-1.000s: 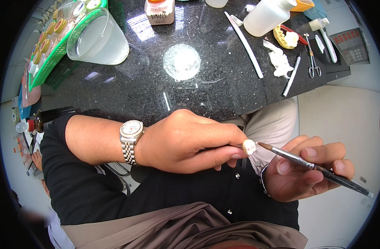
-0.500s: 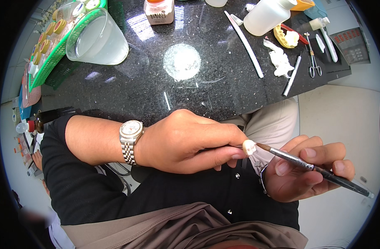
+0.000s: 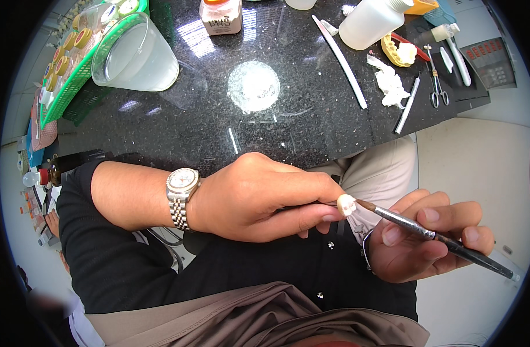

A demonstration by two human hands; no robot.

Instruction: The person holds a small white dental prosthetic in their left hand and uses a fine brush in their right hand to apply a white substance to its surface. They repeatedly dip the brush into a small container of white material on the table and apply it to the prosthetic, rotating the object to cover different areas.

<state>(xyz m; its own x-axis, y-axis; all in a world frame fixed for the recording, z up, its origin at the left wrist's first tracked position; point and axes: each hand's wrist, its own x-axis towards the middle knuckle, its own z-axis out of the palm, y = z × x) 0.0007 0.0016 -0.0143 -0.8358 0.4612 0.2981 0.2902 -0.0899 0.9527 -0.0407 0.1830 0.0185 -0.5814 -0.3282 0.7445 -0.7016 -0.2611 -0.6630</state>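
A small cream-white dental crown [image 3: 346, 205] shows right at the thumb and index fingertips of my left hand [image 3: 265, 199], which is closed in a pinch. A thin dark sliver runs between those fingers behind the crown; what it is, I cannot make out. My right hand [image 3: 424, 237] is closed on a slim brush [image 3: 404, 221] with a silver ferrule and dark handle. Its pointed brown bristles touch or nearly touch the crown's right side. Both hands are in front of the table edge, above my lap.
On the black speckled table [image 3: 207, 127] stand a clear cup of liquid [image 3: 140, 58], a green basket of jars [image 3: 83, 81], a pink powder jar [image 3: 221, 17] and a white bottle [image 3: 372, 23]. At right lie a yellow dental model [image 3: 397, 52], scissor-handled forceps [image 3: 436, 87] and crumpled tissue [image 3: 389, 81].
The brush has shifted very slightly left and down in my right hand. The crown has moved or turned a tiny bit; my left hand stays nearly still.
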